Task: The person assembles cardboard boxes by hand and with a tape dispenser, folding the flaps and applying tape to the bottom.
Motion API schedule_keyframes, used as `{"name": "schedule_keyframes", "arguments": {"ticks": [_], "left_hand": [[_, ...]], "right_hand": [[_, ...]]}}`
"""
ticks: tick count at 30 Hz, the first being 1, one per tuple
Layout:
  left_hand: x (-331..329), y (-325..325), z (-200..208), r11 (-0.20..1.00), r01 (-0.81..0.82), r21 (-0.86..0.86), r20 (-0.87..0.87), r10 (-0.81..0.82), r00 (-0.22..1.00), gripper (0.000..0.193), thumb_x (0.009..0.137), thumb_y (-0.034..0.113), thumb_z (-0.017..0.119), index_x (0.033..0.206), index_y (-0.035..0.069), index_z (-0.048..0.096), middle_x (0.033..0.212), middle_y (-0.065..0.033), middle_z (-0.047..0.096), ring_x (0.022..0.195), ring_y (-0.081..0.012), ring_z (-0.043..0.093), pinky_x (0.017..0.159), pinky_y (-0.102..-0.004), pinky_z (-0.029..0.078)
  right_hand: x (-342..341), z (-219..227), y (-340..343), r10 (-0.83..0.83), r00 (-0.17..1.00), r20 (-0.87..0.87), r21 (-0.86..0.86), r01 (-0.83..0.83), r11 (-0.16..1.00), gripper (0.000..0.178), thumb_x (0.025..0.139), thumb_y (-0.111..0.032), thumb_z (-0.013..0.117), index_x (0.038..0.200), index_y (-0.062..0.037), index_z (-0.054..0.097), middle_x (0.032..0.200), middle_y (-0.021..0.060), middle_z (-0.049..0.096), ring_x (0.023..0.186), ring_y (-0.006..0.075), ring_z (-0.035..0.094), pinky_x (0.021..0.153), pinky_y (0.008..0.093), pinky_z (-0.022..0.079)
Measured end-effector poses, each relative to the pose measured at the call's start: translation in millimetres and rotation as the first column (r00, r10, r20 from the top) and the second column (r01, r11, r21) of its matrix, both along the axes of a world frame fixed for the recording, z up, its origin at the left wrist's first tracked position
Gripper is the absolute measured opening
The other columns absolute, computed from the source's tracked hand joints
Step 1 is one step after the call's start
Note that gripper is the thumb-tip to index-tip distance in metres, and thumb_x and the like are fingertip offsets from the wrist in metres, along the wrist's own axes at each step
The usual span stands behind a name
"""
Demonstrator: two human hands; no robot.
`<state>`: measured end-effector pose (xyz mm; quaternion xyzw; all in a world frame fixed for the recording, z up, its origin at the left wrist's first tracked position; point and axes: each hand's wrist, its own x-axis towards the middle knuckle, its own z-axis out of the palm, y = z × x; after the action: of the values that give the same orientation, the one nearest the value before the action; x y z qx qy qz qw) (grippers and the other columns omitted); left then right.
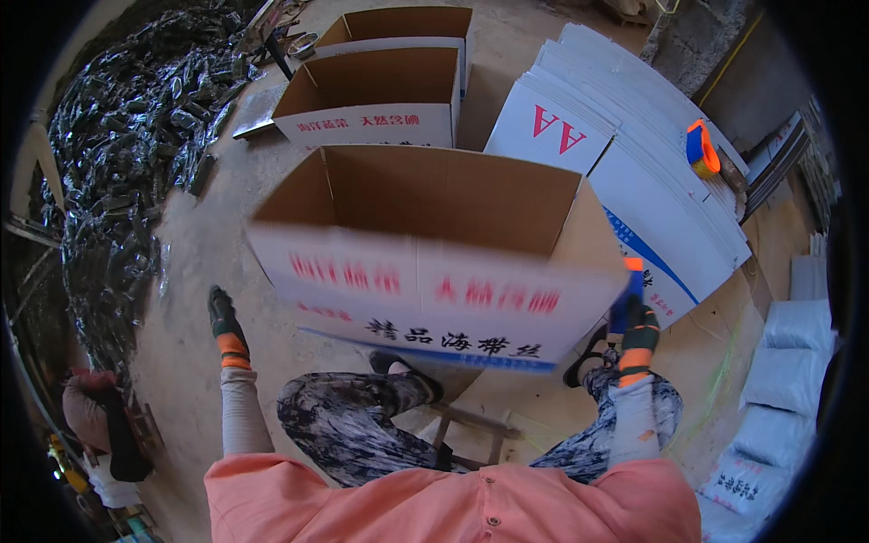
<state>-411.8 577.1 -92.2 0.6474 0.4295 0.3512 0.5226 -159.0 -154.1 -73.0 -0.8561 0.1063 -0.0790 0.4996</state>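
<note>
Bringing the left hand [226,328] to the open carton [398,282] should steady it, so the right hand [639,333] can guide the tape dispenser [623,306] straight. The left arm [243,409] reaches forward, fingers nearly straight, seemingly empty. The carton is between both hands. The right forearm [634,418] points forward, fingers curled around the dispenser.

Salmon-pink top [434,507] at six o'clock, with round buttons [493,521] along its midline; pale grey sleeves [243,416], the right bearing a small brownish spot [645,436]; dark gloves [221,315] with orange cuffs [233,351]; black-and-grey mottled trousers [344,425]; dark footwear [424,385].
</note>
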Motion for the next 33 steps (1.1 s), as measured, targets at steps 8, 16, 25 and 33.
{"name": "schedule_keyframes", "arguments": {"ticks": [8, 16, 25, 33], "left_hand": [[94, -174, -16, 0.102, 0.905, -0.413, -0.909, 0.007, -0.416, 0.085, 0.069, 0.048, 0.065, 0.142, 0.024, 0.027, 0.143, -0.0118, 0.034, 0.131, -0.0316, 0.032, 0.108, -0.0519, 0.016], [71, -178, 181, 0.125, 0.954, 0.272, -0.906, -0.3, 0.297, 0.016, 0.076, 0.016, 0.063, 0.091, 0.012, 0.065, 0.083, -0.0105, 0.064, 0.077, -0.0305, 0.061, 0.066, -0.0385, 0.049], [199, -132, 306, 0.109, 0.549, 0.829, -0.552, -0.009, 0.834, 0.035, 0.073, 0.014, 0.068, 0.104, 0.004, 0.056, 0.089, -0.0188, 0.062, 0.084, -0.0374, 0.06, 0.073, -0.0399, 0.049], [472, -26, 232, 0.264, 0.754, 0.602, -0.797, 0.257, 0.547, 0.05, 0.078, 0.024, 0.061, 0.125, 0.012, 0.049, 0.122, -0.0134, 0.054, 0.115, -0.0325, 0.049, 0.095, -0.0391, 0.04]], "right_hand": [[7, 3, 5, 0.03, 0.999, 0.017, 0.152, -0.033, 0.988, 0.024, 0.09, -0.022, 0.058, 0.077, -0.0016, 0.06, 0.07, 0.0025, 0.059, 0.066, 0.0091, 0.049, 0.059, 0.0248, 0.041], [12, 36, 0, -0.252, 0.967, -0.039, 0.442, 0.242, 0.864, 0.031, 0.087, -0.031, 0.062, 0.078, -0.0017, 0.061, 0.071, 0.0031, 0.062, 0.064, 0.0108, 0.055, 0.057, 0.0243, 0.043], [13, 56, 43, -0.002, 0.998, 0.059, 0.347, -0.018, 0.938, 0.026, 0.088, -0.029, 0.06, 0.083, -0.0042, 0.061, 0.07, -0.0012, 0.057, 0.062, 0.0051, 0.048, 0.054, 0.0221, 0.039], [4, 107, 24, -0.096, 0.995, -0.001, 0.418, 0.088, 0.904, 0.027, 0.089, -0.025, 0.057, 0.075, -0.0024, 0.057, 0.066, 0.0006, 0.058, 0.058, 0.0047, 0.043, 0.051, 0.0232, 0.036]]}}
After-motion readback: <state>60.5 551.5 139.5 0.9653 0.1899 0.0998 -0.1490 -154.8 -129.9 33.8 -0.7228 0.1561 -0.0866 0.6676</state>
